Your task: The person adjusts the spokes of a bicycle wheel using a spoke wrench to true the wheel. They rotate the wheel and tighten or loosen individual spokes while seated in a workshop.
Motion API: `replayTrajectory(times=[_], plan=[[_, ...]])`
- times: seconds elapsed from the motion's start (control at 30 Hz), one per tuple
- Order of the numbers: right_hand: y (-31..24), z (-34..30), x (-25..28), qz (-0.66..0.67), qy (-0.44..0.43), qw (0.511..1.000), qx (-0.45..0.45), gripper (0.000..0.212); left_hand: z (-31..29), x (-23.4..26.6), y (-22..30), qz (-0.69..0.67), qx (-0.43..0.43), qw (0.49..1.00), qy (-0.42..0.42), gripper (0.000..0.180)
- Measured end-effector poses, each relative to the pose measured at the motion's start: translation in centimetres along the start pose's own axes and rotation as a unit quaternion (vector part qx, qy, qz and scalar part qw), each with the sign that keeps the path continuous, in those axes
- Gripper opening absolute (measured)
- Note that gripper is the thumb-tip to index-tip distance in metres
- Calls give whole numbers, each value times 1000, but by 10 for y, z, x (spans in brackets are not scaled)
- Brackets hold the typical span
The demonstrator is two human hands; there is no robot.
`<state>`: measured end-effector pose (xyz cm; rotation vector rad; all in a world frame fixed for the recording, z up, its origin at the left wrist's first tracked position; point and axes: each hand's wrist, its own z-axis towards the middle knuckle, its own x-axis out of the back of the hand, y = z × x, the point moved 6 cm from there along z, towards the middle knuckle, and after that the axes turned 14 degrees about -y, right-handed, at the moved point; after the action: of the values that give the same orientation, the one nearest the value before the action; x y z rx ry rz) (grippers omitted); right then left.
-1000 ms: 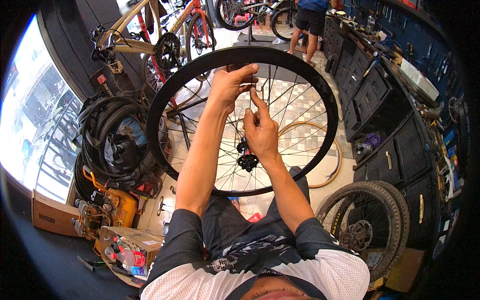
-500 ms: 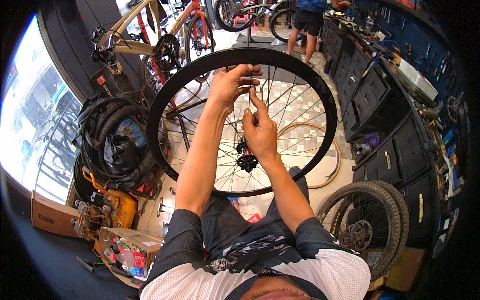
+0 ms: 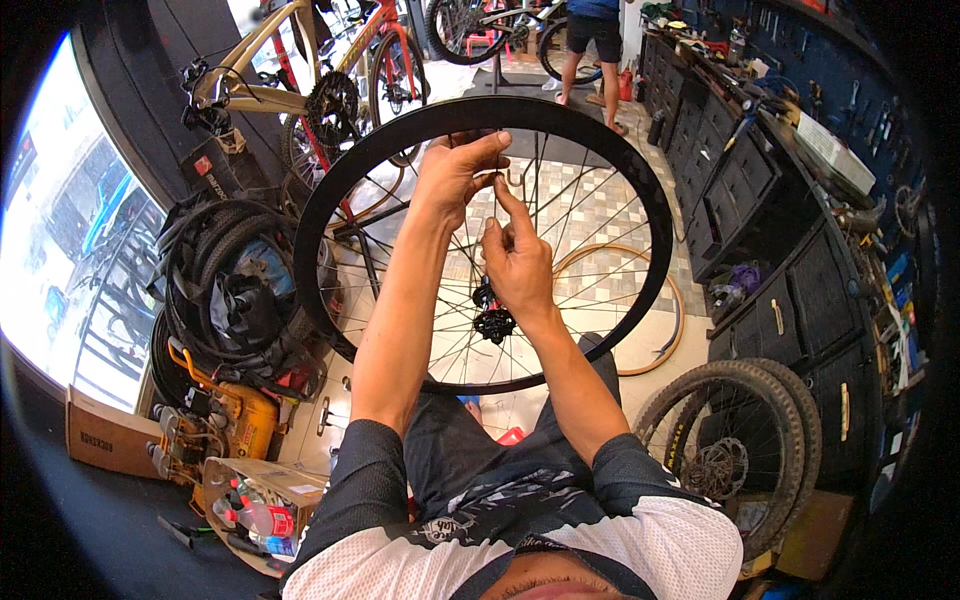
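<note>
A deep black bicycle wheel stands in front of me, its rim (image 3: 655, 240) tilted toward me and its hub (image 3: 492, 322) low in the middle. Between the spokes, just under the upper rim, my left hand (image 3: 460, 178) is closed on a thin dark spoke (image 3: 499, 158), fingers curled around it. From below, my right hand (image 3: 520, 265) reaches up with its index finger stretched along that spoke, tip close to my left fingers. Its thumb rests by the spoke and the other fingers are folded. The fingers partly hide the spoke's ends.
Tyres and bags (image 3: 235, 290) are piled at left, above a yellow machine (image 3: 240, 420) and a cardboard box of bottles (image 3: 275, 480). Two knobby-tyred wheels (image 3: 735, 450) lean at right by black drawer cabinets (image 3: 750, 190). Bikes (image 3: 330, 95) and another person (image 3: 592, 50) are behind.
My left fingers have curled in more at the spoke, and my right hand has shifted slightly left. The wheel stays almost still. The person behind has moved a little left.
</note>
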<state>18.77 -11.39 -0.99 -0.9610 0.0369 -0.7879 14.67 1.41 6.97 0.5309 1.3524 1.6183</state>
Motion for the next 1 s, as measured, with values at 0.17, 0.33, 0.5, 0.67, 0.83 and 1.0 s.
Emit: replayTrajectory(times=[0.17,0.33,0.5,0.67,0.83,1.0], plan=[[-3,2,0,-6,9,1000,7,54,0,1,0,-32,27,999,-1,31],[-8,2,3,-22,24,999,16,53,0,-7,4,-43,34,997,-52,29],[-9,4,2,-16,25,1000,10,52,0,-1,2,28,-10,999,23,27],[-12,4,3,-20,21,1000,0,52,3,1,0,-37,19,999,-9,30],[-10,4,2,-23,17,1000,-1,53,1,-2,2,0,-4,1000,11,32],[-12,4,2,-17,18,1000,2,53,-1,-1,3,25,-17,999,40,31]])
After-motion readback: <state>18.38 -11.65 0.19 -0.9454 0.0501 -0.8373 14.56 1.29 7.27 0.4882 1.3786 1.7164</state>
